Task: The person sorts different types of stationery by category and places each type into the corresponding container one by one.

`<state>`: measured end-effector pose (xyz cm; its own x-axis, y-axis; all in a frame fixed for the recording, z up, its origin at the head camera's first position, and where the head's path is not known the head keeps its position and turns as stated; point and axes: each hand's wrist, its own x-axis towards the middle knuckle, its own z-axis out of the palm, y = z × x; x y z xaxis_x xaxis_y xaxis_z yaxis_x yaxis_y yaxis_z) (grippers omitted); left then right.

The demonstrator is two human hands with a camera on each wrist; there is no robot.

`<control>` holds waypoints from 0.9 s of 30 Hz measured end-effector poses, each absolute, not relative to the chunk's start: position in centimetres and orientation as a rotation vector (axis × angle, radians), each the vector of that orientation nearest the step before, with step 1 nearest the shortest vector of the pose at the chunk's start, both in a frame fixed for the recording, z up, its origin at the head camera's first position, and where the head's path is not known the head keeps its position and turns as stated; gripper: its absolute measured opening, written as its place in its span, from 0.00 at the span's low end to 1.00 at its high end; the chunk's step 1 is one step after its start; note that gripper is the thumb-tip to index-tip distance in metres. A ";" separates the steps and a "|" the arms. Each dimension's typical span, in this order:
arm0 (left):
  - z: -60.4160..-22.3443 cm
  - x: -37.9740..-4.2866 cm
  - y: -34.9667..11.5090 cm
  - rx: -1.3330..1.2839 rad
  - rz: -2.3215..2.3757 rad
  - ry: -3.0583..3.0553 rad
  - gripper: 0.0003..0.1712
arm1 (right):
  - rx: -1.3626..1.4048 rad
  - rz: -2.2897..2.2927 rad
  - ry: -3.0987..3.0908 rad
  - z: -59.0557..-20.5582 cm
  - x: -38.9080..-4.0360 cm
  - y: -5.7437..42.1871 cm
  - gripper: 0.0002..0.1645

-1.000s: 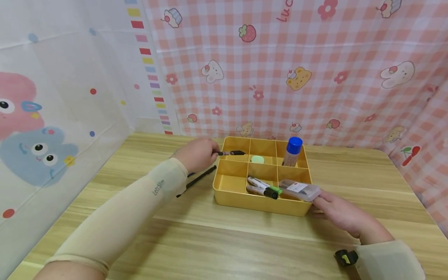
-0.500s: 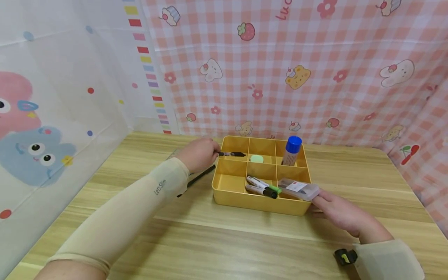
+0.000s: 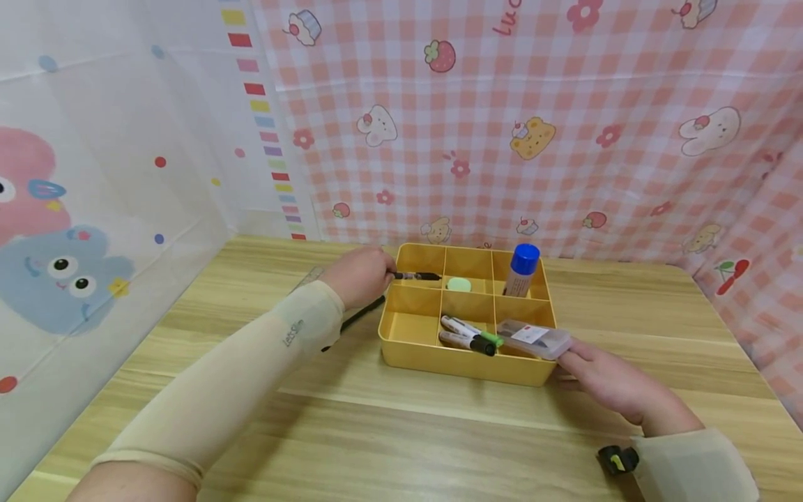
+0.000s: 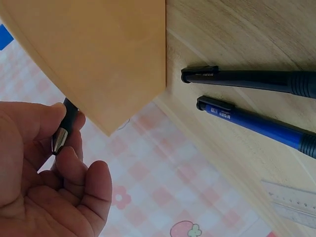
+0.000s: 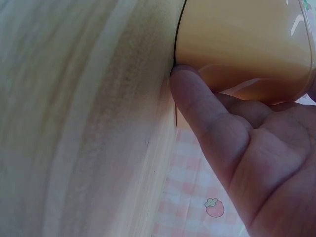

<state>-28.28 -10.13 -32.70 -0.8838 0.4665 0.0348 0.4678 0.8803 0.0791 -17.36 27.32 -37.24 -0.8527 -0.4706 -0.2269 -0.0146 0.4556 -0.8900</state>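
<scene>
My left hand (image 3: 360, 275) pinches a black pen (image 3: 419, 276) at the left rim of a yellow divided box (image 3: 464, 371). The pen's far end reaches over the back-left compartment; in the left wrist view its silver tip (image 4: 59, 140) sits between thumb and fingers. My right hand (image 3: 605, 380) touches the box's front-right corner, just under a clear plastic case (image 3: 533, 337) that leans out over the rim. Seen from the right wrist, one finger (image 5: 197, 98) lies straight along the box's lower wall.
In the box are two markers (image 3: 467, 335), a pale green round item (image 3: 459, 284) and an upright blue-capped glue stick (image 3: 522, 272). Left of it on the table lie a black pen (image 4: 247, 79), a blue pen (image 4: 252, 123) and a clear ruler (image 4: 291, 200). Patterned cloth hangs behind.
Hardly anything differs: the head view has shifted slightly. My left hand still pinches the pen at the rim, and my right hand stays at the corner.
</scene>
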 end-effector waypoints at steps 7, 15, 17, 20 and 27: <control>-33.0 -28.3 -10.0 -0.754 -0.118 -3.017 0.13 | -0.393 -1.377 2.259 -37.3 -17.4 27.3 0.37; -33.2 -28.3 -9.8 -0.759 -0.125 -3.023 0.12 | -0.403 -1.379 2.259 -37.3 -17.4 27.3 0.36; -33.3 -28.3 -9.8 -0.753 -0.144 -3.030 0.13 | -0.402 -1.382 2.259 -37.3 -17.4 27.3 0.36; -33.4 -28.3 -10.0 -0.740 -0.176 -3.048 0.15 | -0.416 -1.384 2.256 -37.3 -17.4 27.3 0.36; -33.4 -28.0 -10.6 -0.684 -0.247 -3.087 0.22 | -0.418 -1.390 2.248 -37.3 -17.5 27.3 0.37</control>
<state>-28.02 -10.64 -33.36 -0.9066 0.4220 0.0049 0.4174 0.8948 0.1582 -17.46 27.29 -37.28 -0.8473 -0.4820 -0.2233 -0.0154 0.4426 -0.8966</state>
